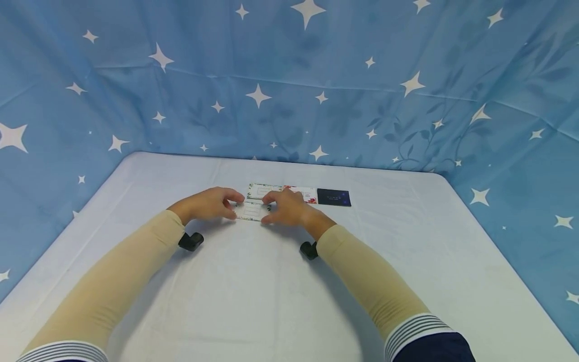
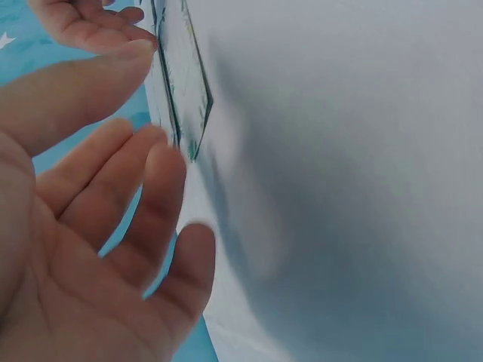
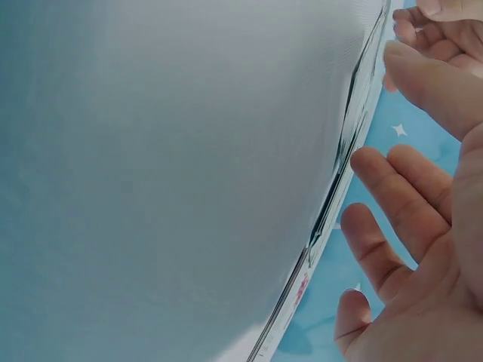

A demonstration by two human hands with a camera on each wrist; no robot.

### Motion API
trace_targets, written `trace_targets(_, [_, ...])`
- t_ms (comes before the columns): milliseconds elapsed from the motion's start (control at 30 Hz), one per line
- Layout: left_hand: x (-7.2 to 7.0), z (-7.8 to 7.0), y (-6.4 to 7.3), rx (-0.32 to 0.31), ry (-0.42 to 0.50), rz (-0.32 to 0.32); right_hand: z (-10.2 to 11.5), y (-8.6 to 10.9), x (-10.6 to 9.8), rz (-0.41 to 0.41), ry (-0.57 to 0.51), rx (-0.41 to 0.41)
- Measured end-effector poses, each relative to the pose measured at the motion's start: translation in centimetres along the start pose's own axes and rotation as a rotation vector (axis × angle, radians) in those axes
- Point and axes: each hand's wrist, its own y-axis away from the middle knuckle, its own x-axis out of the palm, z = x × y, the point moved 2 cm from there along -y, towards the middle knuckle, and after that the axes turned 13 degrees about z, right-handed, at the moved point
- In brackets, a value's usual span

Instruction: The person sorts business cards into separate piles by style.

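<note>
A white card with a leafy printed border [image 1: 252, 211] lies flat on the table, in front of a row of other cards. My left hand [image 1: 210, 204] is at its left end, thumb and fingertips right at the edge. In the left wrist view the fingers [image 2: 166, 188] are loosely bent and spread, with nothing between them and the thumb. My right hand [image 1: 289, 207] is at the card's right end, partly covering the cards behind. In the right wrist view its fingers [image 3: 400, 196] are relaxed and apart, the fingertips close to the cards' edges.
Behind lie another leafy white card [image 1: 260, 191], a white card with red flowers [image 1: 307, 194] and a dark blue card [image 1: 333, 197], side by side. The white-covered table [image 1: 239, 291] ends at a blue star-patterned curtain [image 1: 289, 65].
</note>
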Motion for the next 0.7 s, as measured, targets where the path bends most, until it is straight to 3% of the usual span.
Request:
trace_targets(167, [0.15,-0.03,-0.51,-0.027,-0.069,-0.070,-0.14,0.07,0.09,0.010,0.012,0.018])
trace_targets(367, [0.40,0.00,-0.91,-0.043,-0.115,-0.078,-0.17,0.21,0.10,0.014,0.022,0.038])
trace_targets(700, [0.50,-0.17,-0.87,-0.061,-0.105,-0.082,-0.19,0.19,0.22,0.015,-0.033,0.066])
